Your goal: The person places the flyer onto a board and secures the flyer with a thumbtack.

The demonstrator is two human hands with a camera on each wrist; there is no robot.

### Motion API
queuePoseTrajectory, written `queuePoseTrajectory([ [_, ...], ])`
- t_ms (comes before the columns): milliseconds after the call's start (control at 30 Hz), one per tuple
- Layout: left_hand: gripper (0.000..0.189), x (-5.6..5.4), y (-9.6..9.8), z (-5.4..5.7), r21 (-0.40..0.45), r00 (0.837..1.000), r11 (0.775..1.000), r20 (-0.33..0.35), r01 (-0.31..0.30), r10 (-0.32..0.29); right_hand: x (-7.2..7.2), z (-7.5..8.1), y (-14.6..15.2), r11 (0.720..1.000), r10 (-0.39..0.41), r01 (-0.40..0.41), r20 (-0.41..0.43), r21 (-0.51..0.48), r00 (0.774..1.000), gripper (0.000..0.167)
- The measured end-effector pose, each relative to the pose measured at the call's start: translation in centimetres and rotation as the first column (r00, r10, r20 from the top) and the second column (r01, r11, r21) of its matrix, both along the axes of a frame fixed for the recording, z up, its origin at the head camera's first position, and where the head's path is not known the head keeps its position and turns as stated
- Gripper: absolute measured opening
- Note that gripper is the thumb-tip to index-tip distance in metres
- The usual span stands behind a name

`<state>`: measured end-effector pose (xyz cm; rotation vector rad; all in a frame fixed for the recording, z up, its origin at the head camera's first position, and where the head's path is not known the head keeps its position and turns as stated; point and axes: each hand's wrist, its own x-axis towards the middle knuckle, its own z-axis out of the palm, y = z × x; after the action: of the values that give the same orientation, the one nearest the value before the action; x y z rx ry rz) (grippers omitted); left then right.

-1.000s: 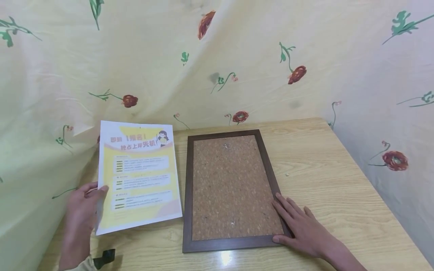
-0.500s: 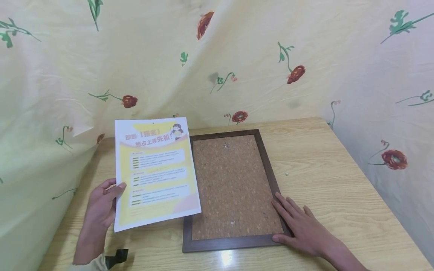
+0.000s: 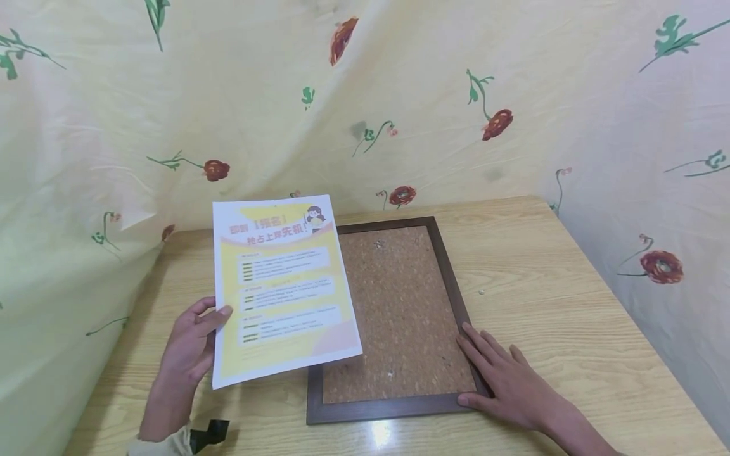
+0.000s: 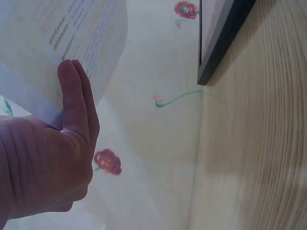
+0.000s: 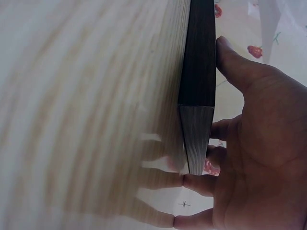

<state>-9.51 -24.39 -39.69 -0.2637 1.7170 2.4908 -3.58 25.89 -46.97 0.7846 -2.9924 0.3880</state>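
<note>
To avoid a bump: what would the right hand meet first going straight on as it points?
Likely the cork, just past the dark frame that the right hand touches; the paper hangs beyond, its height unclear.

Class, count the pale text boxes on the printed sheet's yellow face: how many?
3, stacked down the printed sheet: the upper box below the title, the middle box and the lower box. None looks hidden.

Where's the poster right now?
In the head view, the poster is left of centre, held at its left edge by the left hand, hiding part of the corkboard.
</note>
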Motion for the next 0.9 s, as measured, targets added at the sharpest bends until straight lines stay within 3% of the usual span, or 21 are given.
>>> queuePoseTrajectory([
  [200,0.016,-0.2,1.5,0.0,-0.031,0.999,0.998,0.015,0.047,-0.047,0.0,0.0,0.1,1.000,-0.004,0.004,0.003,-0.002,1.000,0.089],
  [633,0.026,-0.7,4.0,0.0,-0.083,0.996,0.994,0.061,0.067,-0.062,0.0,0.1,0.0,1.000,-0.006,0.006,0.025,-0.007,1.000,0.089],
  [900,0.022,-1.0,5.1,-0.2,-0.085,0.995,0.993,0.059,0.087,-0.082,0.0,-0.1,0.1,1.000,-0.017,0.018,0.048,-0.011,0.999,0.089],
])
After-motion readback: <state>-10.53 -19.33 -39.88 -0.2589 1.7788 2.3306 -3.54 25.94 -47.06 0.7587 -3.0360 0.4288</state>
